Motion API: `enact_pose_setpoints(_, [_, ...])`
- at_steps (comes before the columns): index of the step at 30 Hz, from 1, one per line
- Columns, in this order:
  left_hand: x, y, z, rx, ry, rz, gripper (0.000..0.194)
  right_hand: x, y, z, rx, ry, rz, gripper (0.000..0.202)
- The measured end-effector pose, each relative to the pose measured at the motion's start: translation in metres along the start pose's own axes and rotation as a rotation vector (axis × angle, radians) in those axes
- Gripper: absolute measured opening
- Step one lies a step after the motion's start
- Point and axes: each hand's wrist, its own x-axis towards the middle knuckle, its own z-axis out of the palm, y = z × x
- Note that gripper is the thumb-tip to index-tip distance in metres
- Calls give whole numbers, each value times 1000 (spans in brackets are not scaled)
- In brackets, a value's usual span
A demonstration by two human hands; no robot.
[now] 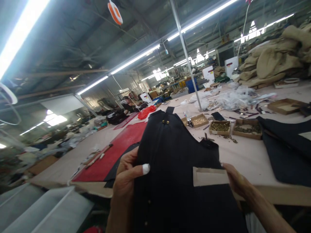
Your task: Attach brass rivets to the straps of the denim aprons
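Note:
A black garment piece (175,152), shaped like a vest front, is held up before me over the table's near edge. My left hand (127,171) grips its left side, the thumb with a white tip lying on the front and the fingers behind. On the right side my right hand (236,181) is closed on the edge, its fingers mostly hidden behind the cloth. A beige pocket strip (210,177) runs across the garment by that hand. Two brass-coloured studs (165,122) sit near the top, and small metal dots show lower down the left edge.
On the table (245,158) stand cardboard trays of small metal parts (220,127). A red sheet (116,149) lies left, another black piece (289,149) right. Beyond are plastic bags (235,98), a metal pole (186,51) and a brown fabric heap (274,58).

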Motion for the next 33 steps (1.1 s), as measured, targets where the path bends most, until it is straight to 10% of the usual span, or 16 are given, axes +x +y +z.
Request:
enact_pose_setpoints(6, [27,-58,-52,142,-40,-185,51,15,13,-24,200,89,132,60])
enact_pose_setpoints(14, [83,-221,-87,984,229,-247,30,35,45,-43,-1021,403,-373,58])
enact_pose_setpoints(22, [114,-303,6,1276,72,225,31,36,58,-38,-1438,356,-455,38])
enact_pose_setpoints(33, [204,-396,103,1172,-290,132,27,46,62,-39,-1420,372,-445,43])
